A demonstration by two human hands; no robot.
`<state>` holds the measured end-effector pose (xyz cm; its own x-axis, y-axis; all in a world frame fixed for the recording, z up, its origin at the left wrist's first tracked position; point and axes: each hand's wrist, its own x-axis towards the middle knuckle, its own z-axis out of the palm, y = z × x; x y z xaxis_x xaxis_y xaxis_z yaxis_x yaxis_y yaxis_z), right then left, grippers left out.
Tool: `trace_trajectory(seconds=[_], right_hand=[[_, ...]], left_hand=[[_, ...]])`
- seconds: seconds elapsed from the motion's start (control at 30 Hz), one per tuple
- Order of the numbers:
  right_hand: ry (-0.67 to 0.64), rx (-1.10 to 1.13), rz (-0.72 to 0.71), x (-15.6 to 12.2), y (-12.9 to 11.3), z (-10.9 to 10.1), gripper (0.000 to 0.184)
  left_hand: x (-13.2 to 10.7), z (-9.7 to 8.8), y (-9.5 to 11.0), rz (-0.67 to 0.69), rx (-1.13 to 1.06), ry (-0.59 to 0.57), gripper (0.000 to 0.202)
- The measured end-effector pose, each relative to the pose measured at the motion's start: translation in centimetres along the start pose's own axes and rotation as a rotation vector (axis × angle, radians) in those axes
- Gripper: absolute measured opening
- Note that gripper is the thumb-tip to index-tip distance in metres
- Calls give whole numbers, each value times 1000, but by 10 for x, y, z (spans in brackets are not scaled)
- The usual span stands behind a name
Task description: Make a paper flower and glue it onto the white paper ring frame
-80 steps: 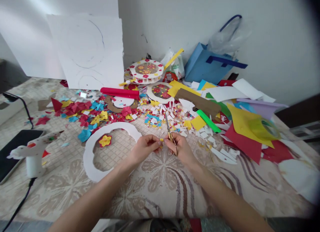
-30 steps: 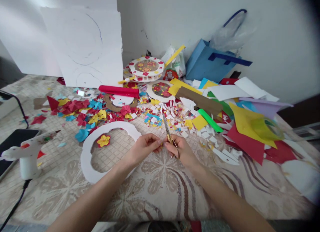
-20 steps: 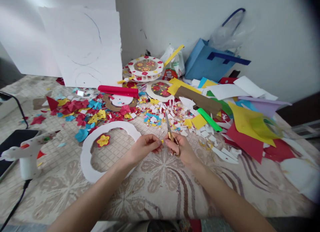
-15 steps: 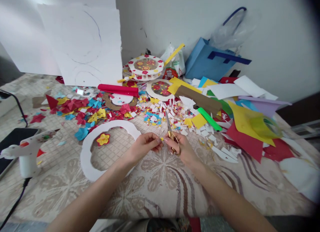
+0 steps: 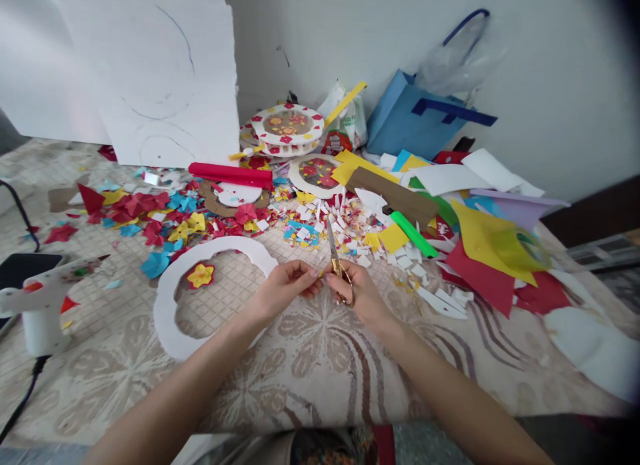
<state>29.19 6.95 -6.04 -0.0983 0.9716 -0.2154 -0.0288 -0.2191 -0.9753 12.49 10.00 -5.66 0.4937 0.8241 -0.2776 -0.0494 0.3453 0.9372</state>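
Note:
My right hand [image 5: 361, 295] is closed around small gold-handled scissors [image 5: 333, 254], whose blades point away from me. My left hand [image 5: 285, 289] pinches a tiny yellow paper scrap [image 5: 320, 273] right beside the scissors, fingertips of both hands nearly touching. Both hands hover low over the patterned tablecloth [image 5: 320, 358]. Just left of my left hand lies a white scalloped foam ring [image 5: 173, 318] with a red and yellow paper flower [image 5: 200, 275] inside it.
A glue gun [image 5: 37, 305] stands at the left with a cord. Coloured paper scraps and folded flowers [image 5: 150, 211] cover the middle. Decorated round frames [image 5: 287, 125], a red roll [image 5: 230, 174], a blue bag [image 5: 415, 121], a green marker [image 5: 413, 233] and loose sheets [image 5: 490, 251] lie behind and right.
The hands stayed together, working the scrap with the scissors; the blades shifted slightly. The view tilted a little, so everything sits somewhat higher and further left in the frame.

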Motion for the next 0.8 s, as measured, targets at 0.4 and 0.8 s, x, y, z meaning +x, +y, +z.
trace_trajectory(seconds=[0.4, 0.8], right_hand=[[21, -45, 10, 1, 1, 1, 19], [15, -43, 19, -2, -2, 0, 34]], left_hand=[[-1, -1, 2, 24, 42, 18, 23], [-1, -3, 3, 40, -122, 73, 28]])
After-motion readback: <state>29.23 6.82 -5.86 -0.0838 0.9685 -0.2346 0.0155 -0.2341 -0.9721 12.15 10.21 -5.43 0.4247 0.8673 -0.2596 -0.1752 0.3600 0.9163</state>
